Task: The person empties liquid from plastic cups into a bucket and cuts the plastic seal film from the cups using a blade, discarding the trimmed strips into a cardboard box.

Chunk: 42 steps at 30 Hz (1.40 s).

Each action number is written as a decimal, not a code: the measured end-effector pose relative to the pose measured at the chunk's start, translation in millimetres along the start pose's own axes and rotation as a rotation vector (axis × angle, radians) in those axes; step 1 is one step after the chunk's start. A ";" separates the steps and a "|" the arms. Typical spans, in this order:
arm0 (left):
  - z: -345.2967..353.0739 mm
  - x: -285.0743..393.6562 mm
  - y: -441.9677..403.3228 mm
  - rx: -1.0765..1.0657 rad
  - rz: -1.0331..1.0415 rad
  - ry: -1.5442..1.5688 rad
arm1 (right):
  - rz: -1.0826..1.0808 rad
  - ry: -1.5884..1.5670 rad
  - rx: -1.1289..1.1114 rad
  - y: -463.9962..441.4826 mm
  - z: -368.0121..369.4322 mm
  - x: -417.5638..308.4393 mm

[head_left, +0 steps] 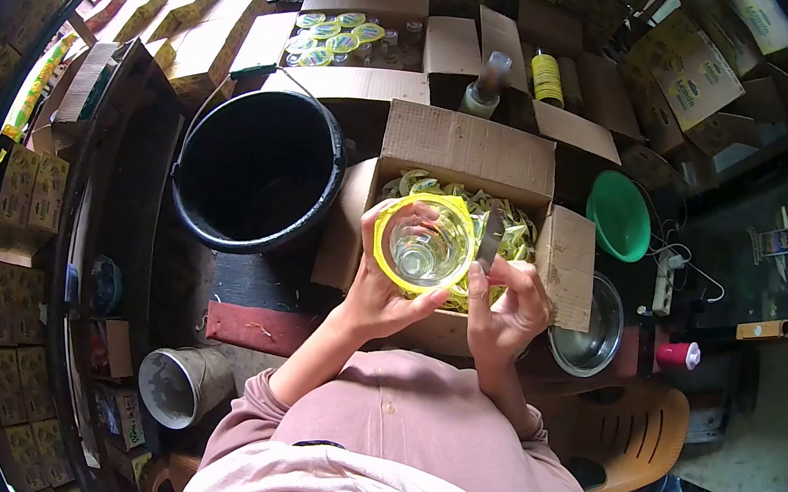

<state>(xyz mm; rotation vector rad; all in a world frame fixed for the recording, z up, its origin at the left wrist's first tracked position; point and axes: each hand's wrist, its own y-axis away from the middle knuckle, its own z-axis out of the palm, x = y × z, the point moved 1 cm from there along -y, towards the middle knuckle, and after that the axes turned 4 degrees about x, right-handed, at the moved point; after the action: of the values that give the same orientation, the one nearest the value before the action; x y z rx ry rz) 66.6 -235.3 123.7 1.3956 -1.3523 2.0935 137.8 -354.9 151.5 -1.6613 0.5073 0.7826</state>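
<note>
Clear cup [422, 245]: round, see-through and colourless; glass or plastic, cannot tell which; marked inside by nested circles, the smallest set low and slightly left of the middle; bright with glints toward the bottom; unclear which end to the camera.
Yellow film [462, 273]: wrapped as a band around the cup's edge; vivid, shiny, a little wrinkled; uneven along the top, with a small corner sticking up at the upper right.
Place of the cup: held up in front of the pink top [422, 409], over the near side of an open carton [472, 147]; tilted to show a round face to the camera.
Left hand [386, 295]: clamped on the cup from the left and below; thumb along the lower edge, fingers partly hidden at the left side.
Right hand [513, 307]: thumb and fingers pinched together on a dark blade [492, 237], just beside the cup's right edge.
Dark blade: flat, narrow, nearly upright; touching the film or just apart from it, cannot tell.
Carton contents: crumpled yellow scraps [515, 237], heaped beneath and behind the cup.
Around the carton: black bucket [262, 154] to the left; green bowl [620, 214] and metal bowl [603, 323] to the right; yellow-topped cups [343, 42] grouped in a box beyond.
</note>
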 end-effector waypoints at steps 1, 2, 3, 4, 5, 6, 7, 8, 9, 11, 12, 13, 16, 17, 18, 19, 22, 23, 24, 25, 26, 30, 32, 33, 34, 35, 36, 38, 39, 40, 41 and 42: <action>0.1 -0.3 0.1 0.000 -0.003 0.007 | 0.003 0.000 -0.009 1.0 0.2 -0.1; 0.7 -0.6 0.4 -0.001 -0.007 0.014 | 0.000 0.010 -0.014 1.7 0.5 0.4; 1.5 -0.8 1.0 -0.001 -0.011 0.022 | -0.004 0.021 -0.019 2.7 0.6 1.3; 2.8 -0.7 1.7 -0.008 -0.015 0.020 | -0.007 0.032 -0.023 3.3 0.5 1.8; 4.2 -0.1 2.3 -0.014 -0.019 0.017 | -0.012 0.036 -0.015 2.7 0.7 1.6; 5.3 0.4 2.6 -0.019 -0.023 0.013 | -0.016 0.039 -0.007 1.4 1.2 1.3; 6.0 1.3 2.7 -0.034 -0.015 0.023 | -0.020 0.043 0.000 0.5 1.5 1.3; 6.9 1.4 3.4 -0.040 -0.021 0.029 | -0.024 0.036 -0.002 -0.7 1.6 2.2; 7.9 1.6 4.1 -0.047 -0.026 0.036 | -0.029 0.028 -0.004 -2.5 1.3 3.6; 7.7 1.6 4.5 -0.045 -0.042 0.058 | -0.034 0.016 -0.007 -4.6 0.8 5.6; 7.0 1.2 4.0 -0.047 -0.042 0.057 | -0.034 0.012 -0.008 -5.4 0.8 6.4; 6.6 0.6 3.4 -0.048 -0.042 0.057 | -0.036 0.008 -0.010 -6.0 0.6 6.7; 5.3 0.7 1.4 -0.037 -0.044 0.067 | 0.005 -0.041 0.013 -4.0 -0.2 5.0; 4.9 1.0 1.0 -0.031 -0.047 0.073 | -0.003 -0.024 0.004 -2.7 -0.9 5.0; 4.0 0.9 0.4 -0.030 -0.042 0.057 | -0.010 -0.005 -0.005 -0.9 -2.1 5.5; 2.7 0.7 -0.6 -0.029 -0.037 0.042 | -0.017 0.015 -0.012 0.4 -3.2 5.6; 2.7 0.6 -1.1 -0.021 -0.033 0.041 | -0.026 0.012 -0.017 1.5 -2.8 2.0; 3.1 -0.4 -0.7 -0.020 -0.030 0.040 | -0.026 0.020 -0.015 1.9 -2.6 1.8; 3.7 -1.0 -0.5 -0.019 -0.026 0.040 | -0.027 0.028 -0.013 2.2 -2.4 1.8; 4.9 -0.2 -0.4 -0.022 -0.031 0.045 | -0.028 0.036 -0.011 2.4 -2.3 1.9; 6.2 1.5 -0.2 -0.026 -0.035 0.049 | -0.025 0.033 -0.005 2.2 -2.2 1.7; 8.3 5.5 0.5 -0.086 -0.035 0.061 | -0.027 0.033 0.006 -1.5 -1.8 3.4; 7.6 3.8 1.5 -0.093 -0.051 0.069 | -0.033 0.031 -0.011 -4.0 -3.1 5.2; 6.6 3.5 1.3 -0.092 -0.065 0.086 | -0.034 0.025 -0.028 -5.6 -4.4 5.6; 5.5 3.1 1.0 -0.091 -0.078 0.104 | -0.036 0.019 -0.045 -6.6 -5.8 6.1; 4.8 2.5 0.9 -0.092 -0.081 0.100 | -0.035 0.013 -0.064 -6.7 -7.5 6.8; 3.9 1.6 1.0 -0.093 -0.083 0.096 | -0.035 0.005 -0.084 -6.4 -9.3 7.5; 1.6 0.9 -0.1 -0.108 -0.080 0.074 | -0.039 0.008 -0.102 -6.7 -9.1 7.7; 0.9 0.8 -0.4 -0.124 -0.078 0.058 | -0.042 0.022 -0.100 -6.7 -9.2 7.2; 0.7 0.9 -0.4 -0.141 -0.075 0.042 | -0.045 0.036 -0.097 -7.0 -9.6 6.6; 0.7 1.8 -0.1 -0.155 -0.070 0.021 | -0.041 0.032 -0.088 -8.2 -9.9 6.3; 0.6 3.4 0.0 -0.168 -0.064 -0.001 | -0.038 0.028 -0.079 -10.2 -9.7 6.3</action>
<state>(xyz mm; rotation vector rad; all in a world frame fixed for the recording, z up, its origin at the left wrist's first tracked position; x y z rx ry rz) 65.3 -236.6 126.6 1.3525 -1.4283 1.8912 151.3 -361.5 154.8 -1.7524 0.4678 0.7611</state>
